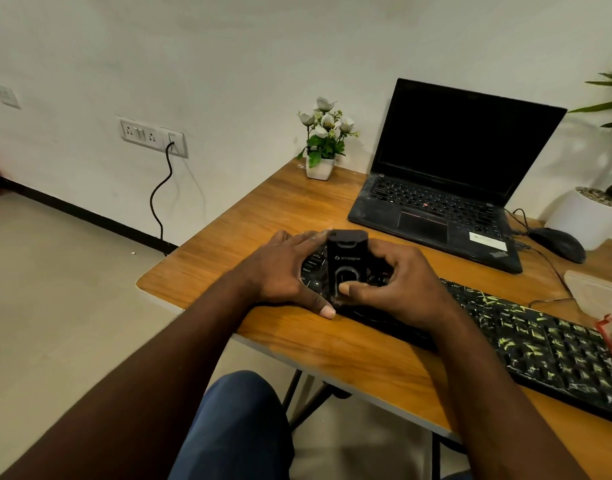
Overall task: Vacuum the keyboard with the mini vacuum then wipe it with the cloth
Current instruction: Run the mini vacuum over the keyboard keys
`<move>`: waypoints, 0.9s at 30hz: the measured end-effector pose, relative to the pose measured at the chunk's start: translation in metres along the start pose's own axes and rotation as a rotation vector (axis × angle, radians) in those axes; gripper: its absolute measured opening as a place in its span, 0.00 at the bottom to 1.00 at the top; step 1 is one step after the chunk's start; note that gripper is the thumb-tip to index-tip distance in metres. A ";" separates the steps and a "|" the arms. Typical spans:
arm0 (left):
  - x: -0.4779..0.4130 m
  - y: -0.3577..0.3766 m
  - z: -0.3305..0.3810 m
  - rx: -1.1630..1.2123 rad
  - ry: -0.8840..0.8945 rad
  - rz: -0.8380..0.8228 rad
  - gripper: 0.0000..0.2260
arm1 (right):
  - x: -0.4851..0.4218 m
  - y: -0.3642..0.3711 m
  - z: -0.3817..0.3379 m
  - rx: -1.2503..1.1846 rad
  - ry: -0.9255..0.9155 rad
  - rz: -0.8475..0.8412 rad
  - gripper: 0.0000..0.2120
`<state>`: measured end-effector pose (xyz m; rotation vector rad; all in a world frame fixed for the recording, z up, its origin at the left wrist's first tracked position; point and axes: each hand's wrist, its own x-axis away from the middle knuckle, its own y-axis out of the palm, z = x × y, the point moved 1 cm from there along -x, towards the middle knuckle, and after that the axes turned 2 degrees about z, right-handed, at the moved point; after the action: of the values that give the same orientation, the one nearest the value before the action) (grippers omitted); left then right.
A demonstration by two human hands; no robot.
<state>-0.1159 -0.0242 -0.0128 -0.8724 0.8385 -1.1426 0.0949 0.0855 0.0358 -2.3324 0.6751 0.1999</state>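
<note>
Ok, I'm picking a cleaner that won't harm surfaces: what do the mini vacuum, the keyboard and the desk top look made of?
The mini vacuum: likely hard black plastic, semi-gloss; light glints on its moulded casing. The keyboard: black plastic, matte keys, strewn with yellow-green specks. The desk top: wood-grain surface with a pale edge band, so probably laminate.

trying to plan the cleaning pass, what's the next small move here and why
Probably slide the black mini vacuum, gripped by the right hand, rightward along the black keyboard: it stands at the left end, where the left hand rests, and yellow-green debris covers keys further right.
</note>
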 end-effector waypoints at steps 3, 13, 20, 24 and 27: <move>0.001 0.000 -0.001 0.004 -0.005 0.004 0.61 | -0.004 0.002 0.001 0.127 -0.024 0.035 0.20; 0.001 0.000 0.001 0.012 -0.007 0.001 0.61 | -0.011 -0.006 -0.007 0.134 0.049 -0.124 0.16; 0.001 -0.001 0.001 0.011 -0.002 0.001 0.60 | -0.019 -0.009 -0.013 0.190 0.074 -0.160 0.16; 0.001 -0.001 0.000 0.036 0.003 0.005 0.58 | -0.019 -0.011 -0.013 0.186 0.082 -0.140 0.17; 0.002 -0.001 0.000 0.027 0.002 0.002 0.60 | -0.016 -0.009 -0.014 0.198 0.091 -0.149 0.18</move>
<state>-0.1155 -0.0263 -0.0120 -0.8478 0.8235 -1.1512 0.0851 0.0886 0.0570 -2.1992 0.5364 -0.0391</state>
